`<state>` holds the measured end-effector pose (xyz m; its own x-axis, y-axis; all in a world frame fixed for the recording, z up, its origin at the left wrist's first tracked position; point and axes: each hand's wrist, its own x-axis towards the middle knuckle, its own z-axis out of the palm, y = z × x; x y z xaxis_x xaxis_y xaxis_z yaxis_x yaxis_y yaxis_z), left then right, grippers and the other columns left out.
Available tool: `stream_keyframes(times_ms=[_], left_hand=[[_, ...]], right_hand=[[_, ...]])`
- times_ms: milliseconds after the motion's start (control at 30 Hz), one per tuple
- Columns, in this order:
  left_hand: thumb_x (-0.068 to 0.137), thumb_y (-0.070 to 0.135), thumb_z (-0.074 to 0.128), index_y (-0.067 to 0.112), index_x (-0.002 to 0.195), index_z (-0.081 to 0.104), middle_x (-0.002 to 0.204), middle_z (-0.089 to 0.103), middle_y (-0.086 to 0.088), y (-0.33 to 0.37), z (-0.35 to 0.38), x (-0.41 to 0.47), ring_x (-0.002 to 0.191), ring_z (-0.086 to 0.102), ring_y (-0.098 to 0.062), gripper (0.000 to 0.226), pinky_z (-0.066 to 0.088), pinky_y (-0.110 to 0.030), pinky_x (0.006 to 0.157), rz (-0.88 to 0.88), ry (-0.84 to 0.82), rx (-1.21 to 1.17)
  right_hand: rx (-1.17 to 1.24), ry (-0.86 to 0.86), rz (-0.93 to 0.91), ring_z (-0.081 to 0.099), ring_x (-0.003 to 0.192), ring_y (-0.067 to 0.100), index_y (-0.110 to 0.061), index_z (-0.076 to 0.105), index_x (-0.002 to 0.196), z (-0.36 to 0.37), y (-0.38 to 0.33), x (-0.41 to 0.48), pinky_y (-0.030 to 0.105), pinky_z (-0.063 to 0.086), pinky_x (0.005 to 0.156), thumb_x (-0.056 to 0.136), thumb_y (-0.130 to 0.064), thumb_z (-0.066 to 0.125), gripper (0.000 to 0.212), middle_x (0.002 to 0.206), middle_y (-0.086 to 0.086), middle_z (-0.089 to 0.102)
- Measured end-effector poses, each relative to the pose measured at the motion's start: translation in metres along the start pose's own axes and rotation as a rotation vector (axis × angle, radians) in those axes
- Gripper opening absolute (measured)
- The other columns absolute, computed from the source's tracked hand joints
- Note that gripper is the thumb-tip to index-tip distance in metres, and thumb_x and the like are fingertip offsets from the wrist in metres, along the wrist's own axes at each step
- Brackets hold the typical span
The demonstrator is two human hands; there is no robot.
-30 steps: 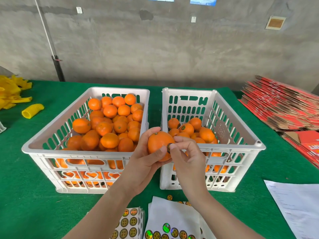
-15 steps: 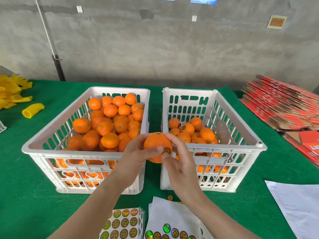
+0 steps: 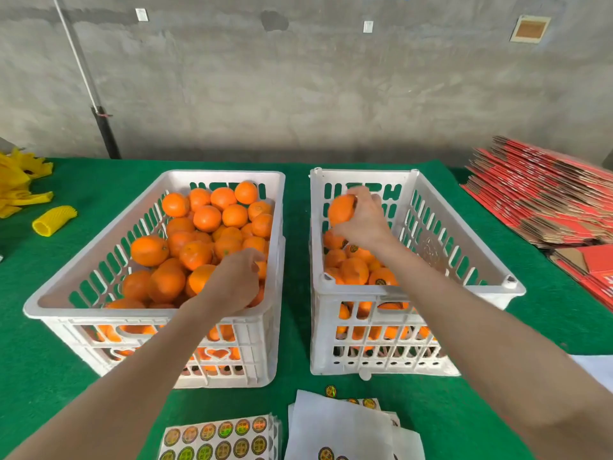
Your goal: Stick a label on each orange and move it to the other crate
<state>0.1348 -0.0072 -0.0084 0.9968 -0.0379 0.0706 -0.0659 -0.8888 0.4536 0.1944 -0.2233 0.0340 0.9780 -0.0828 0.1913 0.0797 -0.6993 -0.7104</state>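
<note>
Two white slatted crates stand side by side on green cloth. The left crate (image 3: 83, 277) is piled with unlabelled oranges (image 3: 195, 254). The right crate (image 3: 477, 263) holds several labelled oranges (image 3: 355, 270). My right hand (image 3: 365, 220) grips an orange (image 3: 340, 209) above the far left part of the right crate. My left hand (image 3: 235, 280) reaches down into the near right corner of the left crate, fingers curled round an orange (image 3: 260, 268) that is mostly hidden. Sheets of round labels (image 3: 215, 436) lie at the near edge.
White backing sheets (image 3: 335, 426) and a loose label (image 3: 330, 391) lie near the label sheets. Flattened red cartons (image 3: 544, 200) are stacked at the right. Yellow foam nets (image 3: 54, 220) lie at the far left. A concrete wall stands behind the table.
Both hands held one orange between the crates while the right hand pressed a label on. Now the right hand has carried it over the right crate, and the left hand has gone into the left crate.
</note>
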Motion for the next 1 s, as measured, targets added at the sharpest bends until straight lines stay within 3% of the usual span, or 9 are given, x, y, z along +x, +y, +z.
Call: stream_keyframes(times_ms=[133,267,433,533,633,733,800,900,1000], left_hand=[[0.095,0.016,0.048,0.018,0.123,0.056,0.102,0.066,-0.002,-0.002,0.011,-0.001,0.086,0.060,-0.016,0.029,0.044,-0.018,0.062,-0.001,-0.060,0.116],[0.093,0.015,0.050,0.021,0.121,0.056,0.099,0.064,0.000,-0.002,0.010,0.002,0.084,0.059,-0.015,0.029,0.038,-0.014,0.053,-0.020,-0.089,0.108],[0.092,0.012,0.050,0.020,0.120,0.056,0.101,0.064,-0.002,-0.004,0.010,0.006,0.086,0.061,-0.018,0.029,0.046,-0.017,0.061,-0.035,-0.147,0.101],[0.092,0.012,0.050,0.019,0.119,0.056,0.103,0.064,-0.004,-0.005,0.010,0.006,0.088,0.061,-0.018,0.029,0.050,-0.022,0.067,-0.030,-0.160,0.112],[0.092,0.012,0.051,0.019,0.117,0.058,0.104,0.065,-0.004,-0.007,0.010,0.008,0.089,0.061,-0.019,0.027,0.051,-0.023,0.070,0.001,-0.167,0.085],[0.091,0.008,0.051,0.021,0.115,0.065,0.105,0.066,0.001,-0.021,0.001,0.016,0.089,0.062,-0.019,0.030,0.049,-0.020,0.067,0.029,-0.191,0.030],[0.091,0.006,0.049,0.017,0.117,0.064,0.112,0.064,-0.004,-0.043,-0.008,0.030,0.097,0.061,-0.023,0.032,0.048,-0.024,0.073,0.015,-0.149,0.164],[0.089,0.008,0.049,0.008,0.114,0.059,0.116,0.059,-0.013,-0.079,-0.018,0.051,0.103,0.056,-0.029,0.027,0.047,-0.034,0.077,-0.042,-0.117,0.367],[0.092,0.011,0.051,0.014,0.136,0.043,0.129,0.052,-0.011,-0.099,-0.011,0.062,0.113,0.053,-0.027,0.045,0.044,-0.033,0.082,0.008,-0.374,0.521]], right_hand=[[-0.408,-0.108,0.277,0.052,0.111,0.035,-0.011,0.035,0.135,-0.001,0.057,0.045,0.034,0.046,0.070,0.082,-0.013,0.063,0.060,0.137,0.019,0.035],[-0.548,-0.095,0.455,0.043,0.125,0.039,-0.011,0.032,0.141,-0.002,0.096,0.065,0.045,0.050,0.091,0.086,-0.017,0.059,0.061,0.149,0.021,0.024],[-0.572,-0.097,0.538,0.018,0.139,0.045,-0.016,0.011,0.150,0.011,0.096,0.069,0.059,0.027,0.109,0.092,-0.023,0.055,0.073,0.156,0.021,0.008],[-0.507,0.041,0.320,0.006,0.143,0.040,-0.015,0.020,0.146,0.011,0.069,0.063,0.053,0.018,0.115,0.088,-0.013,0.059,0.070,0.157,0.019,0.002],[-0.294,0.140,-0.230,0.031,0.137,0.030,-0.011,0.043,0.134,0.026,0.015,0.038,0.035,0.030,0.110,0.090,-0.009,0.056,0.046,0.148,0.014,0.033],[-0.250,-0.139,-0.624,0.052,0.114,0.020,-0.014,0.059,0.115,0.057,-0.037,-0.009,0.032,0.042,0.099,0.094,-0.016,0.049,0.023,0.122,0.006,0.057],[-0.356,-0.378,-0.705,0.051,0.110,0.020,-0.012,0.061,0.112,0.079,-0.052,-0.030,0.036,0.044,0.095,0.095,-0.018,0.045,0.024,0.117,0.005,0.058],[-0.540,-0.575,-0.612,0.056,0.099,0.026,-0.002,0.065,0.098,0.094,-0.058,-0.038,0.041,0.047,0.087,0.097,-0.017,0.040,0.029,0.105,0.012,0.061],[-0.570,-0.600,-0.530,0.060,0.088,0.026,-0.002,0.065,0.087,0.099,-0.061,-0.037,0.037,0.051,0.079,0.096,-0.012,0.040,0.029,0.094,0.013,0.063]])
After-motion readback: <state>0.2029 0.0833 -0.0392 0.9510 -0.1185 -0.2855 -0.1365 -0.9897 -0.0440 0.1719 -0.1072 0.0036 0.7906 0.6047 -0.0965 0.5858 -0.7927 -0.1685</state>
